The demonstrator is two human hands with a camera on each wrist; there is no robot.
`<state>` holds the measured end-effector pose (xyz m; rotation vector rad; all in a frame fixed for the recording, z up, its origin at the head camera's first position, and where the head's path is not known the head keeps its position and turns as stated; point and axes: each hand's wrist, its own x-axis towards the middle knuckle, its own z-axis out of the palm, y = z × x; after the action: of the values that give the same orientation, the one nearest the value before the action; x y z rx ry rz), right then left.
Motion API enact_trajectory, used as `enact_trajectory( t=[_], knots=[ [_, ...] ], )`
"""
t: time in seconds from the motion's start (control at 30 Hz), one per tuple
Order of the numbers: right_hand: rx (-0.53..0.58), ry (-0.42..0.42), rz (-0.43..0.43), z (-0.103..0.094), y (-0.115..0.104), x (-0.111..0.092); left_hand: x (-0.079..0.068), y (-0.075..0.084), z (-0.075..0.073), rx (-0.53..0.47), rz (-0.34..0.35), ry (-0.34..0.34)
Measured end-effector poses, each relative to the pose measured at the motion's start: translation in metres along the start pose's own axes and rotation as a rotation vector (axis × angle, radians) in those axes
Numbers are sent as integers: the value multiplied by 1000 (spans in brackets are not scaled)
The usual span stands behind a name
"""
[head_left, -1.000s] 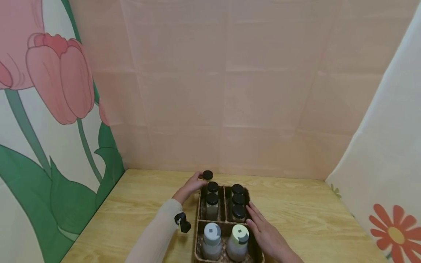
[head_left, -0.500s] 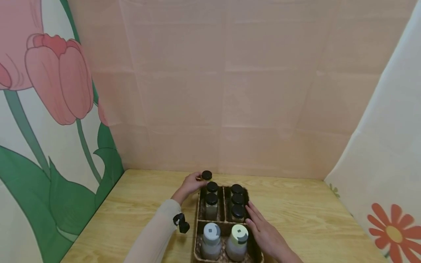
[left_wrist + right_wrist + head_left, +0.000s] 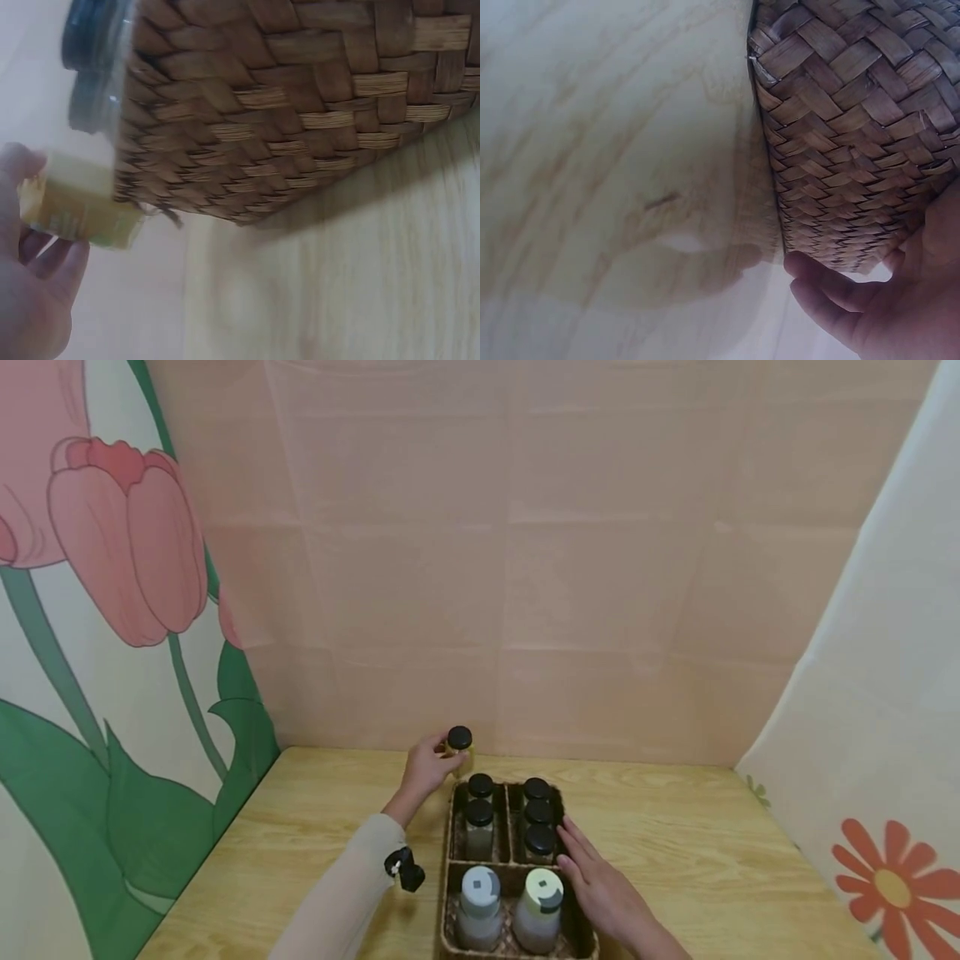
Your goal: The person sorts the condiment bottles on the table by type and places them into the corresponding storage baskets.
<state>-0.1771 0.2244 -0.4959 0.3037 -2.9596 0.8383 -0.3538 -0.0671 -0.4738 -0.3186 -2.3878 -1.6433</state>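
Observation:
My left hand grips a small jar with a black lid, held up behind the far left corner of a woven basket. In the left wrist view, thumb and fingers wrap the jar's yellowish body, which looks blurred. My right hand rests along the basket's right side with its fingers fairly straight. The right wrist view has the fingertips touching the woven wall. Black-lidded jars stand in both far compartments, two on the left and three on the right.
The basket's near compartment holds a white-capped bottle and a bottle with a pale yellow-green cap. Underneath is a wood-grain table. A pinkish cloth backdrop hangs behind, with patterned cloths on both sides.
My left hand has raised the jar out from the basket's far left end and carried it slightly left and away, exposing its yellowish body. The right hand keeps its place against the basket.

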Motion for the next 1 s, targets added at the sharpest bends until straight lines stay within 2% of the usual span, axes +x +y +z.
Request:
enact_trajectory(
  t=[0.27,0.53,0.77,1.0],
  knots=[
    [-12,17,-10,1,1,3,-5,14,-11,30,55,21],
    [-18,19,-16,3,1,3,-17,29,-24,55,121,18],
    [-26,33,-27,3,0,4,-21,42,-34,71,133,12],
    [-18,22,-26,3,0,5,-26,46,-41,89,144,7]
  ],
)
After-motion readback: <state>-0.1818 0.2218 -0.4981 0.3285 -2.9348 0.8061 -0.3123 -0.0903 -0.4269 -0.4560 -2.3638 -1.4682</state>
